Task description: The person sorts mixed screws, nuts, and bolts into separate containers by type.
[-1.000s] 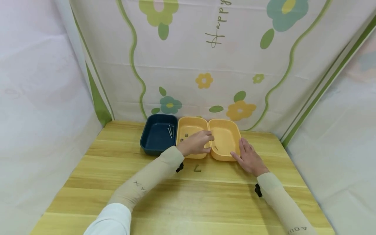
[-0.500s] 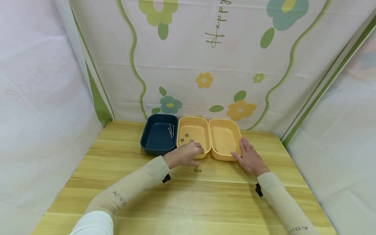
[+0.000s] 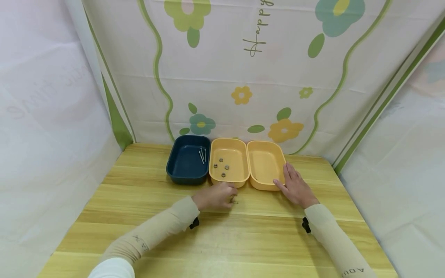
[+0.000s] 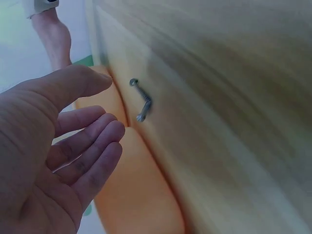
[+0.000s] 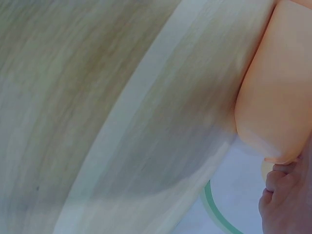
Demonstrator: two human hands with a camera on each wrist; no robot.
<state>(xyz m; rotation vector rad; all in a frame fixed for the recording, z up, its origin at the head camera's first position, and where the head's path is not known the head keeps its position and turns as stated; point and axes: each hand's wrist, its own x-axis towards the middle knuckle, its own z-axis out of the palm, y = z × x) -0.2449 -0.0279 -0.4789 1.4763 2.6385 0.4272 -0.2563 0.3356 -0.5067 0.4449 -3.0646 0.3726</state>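
Note:
In the head view my left hand (image 3: 216, 195) is low over the table, just in front of the middle yellow box (image 3: 229, 183). Two small screws (image 4: 142, 100) lie there at an angle, their ends meeting, beside my fingertips. The left wrist view shows my thumb and fingers apart, loosely bent, with nothing between them. From above, the hand partly covers the screws. My right hand (image 3: 297, 188) rests against the front right corner of the right yellow box (image 3: 265, 187), fingers along its side and thumb at its front rim.
Several nuts (image 3: 227, 167) lie in the middle box. On the left stands a dark blue box (image 3: 187, 180) with three long screws (image 3: 201, 155) at its right side. The boxes stand in a row near the flowered cloth (image 3: 222, 69) behind the wooden table (image 3: 243, 243).
My left hand has come away from the wall between the two yellow boxes, moving left and toward me, down to the screws on the table. The right hand keeps its place.

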